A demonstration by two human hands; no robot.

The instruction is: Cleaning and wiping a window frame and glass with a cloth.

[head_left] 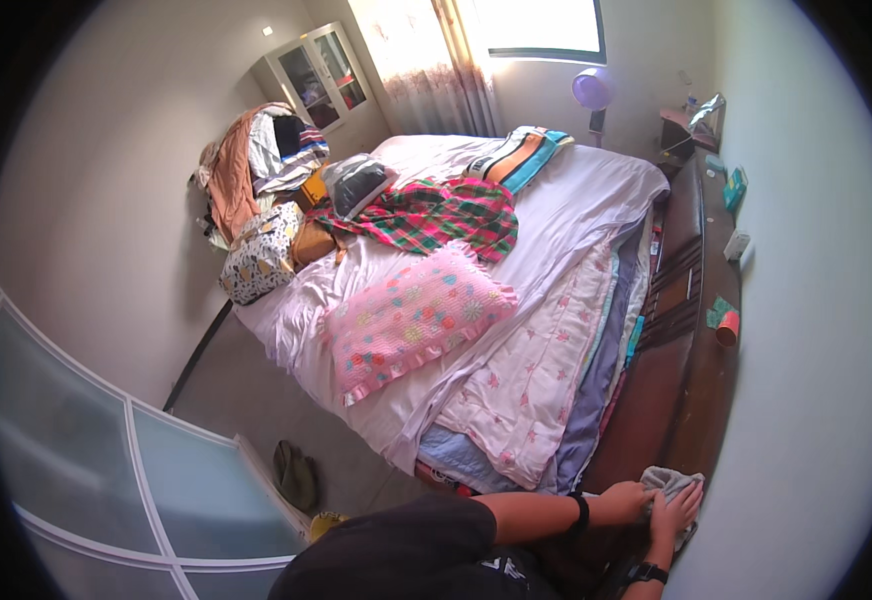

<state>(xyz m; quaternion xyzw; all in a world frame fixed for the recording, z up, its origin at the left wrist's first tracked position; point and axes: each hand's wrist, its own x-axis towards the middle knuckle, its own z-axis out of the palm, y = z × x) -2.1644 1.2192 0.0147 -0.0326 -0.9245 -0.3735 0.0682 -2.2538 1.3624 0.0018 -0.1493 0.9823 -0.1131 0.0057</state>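
Note:
A grey cloth [665,480] lies bunched on the near end of the dark brown headboard [695,420], by the wall. My right hand [677,514], with a black watch on its wrist, presses down over the cloth with its fingers spread along it. Against it, on the left, my left hand [626,501] has its fingers curled at the cloth's edge; a black band circles that wrist. Part of the cloth is hidden under both hands.
Along the headboard's top stand a red cup [727,328], a small white box [736,245] and a teal box [735,187]. The bed holds a pink floral pillow [421,322], a plaid cloth [436,214] and heaped clothes [237,176]. Frosted panels [196,487] rise at left.

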